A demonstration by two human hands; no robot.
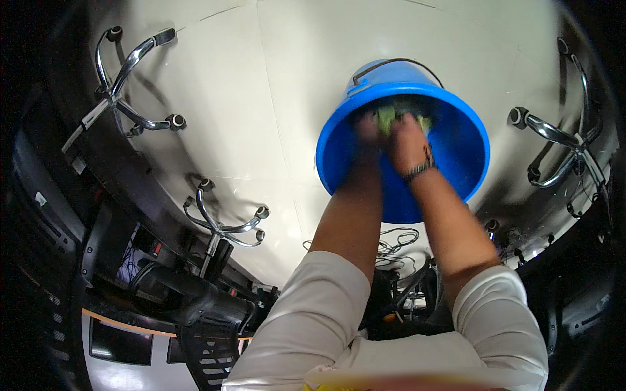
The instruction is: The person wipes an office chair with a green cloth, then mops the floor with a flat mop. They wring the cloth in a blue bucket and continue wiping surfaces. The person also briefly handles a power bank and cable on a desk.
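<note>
Both my arms reach down into a blue plastic bucket [455, 161] that stands on the pale floor. My right hand [408, 141], with a dark bracelet or watch at the wrist, is closed on a yellow-green cloth [386, 119]. Beside it, my left hand [369, 129] is blurred and in shadow, at the cloth's left edge; its fingers cannot be made out clearly. Part of the cloth shows between and beyond the hands. The bottom of the bucket is dark, so its contents are hard to tell. A wire handle [398, 60] rests against the bucket's far side.
Chrome chair bases on castors stand at the upper left [113, 97], lower left [217, 228] and right [579, 141]. Loose black cables [398, 244] lie on the floor between my arms. Monitors [121, 340] show at the lower left.
</note>
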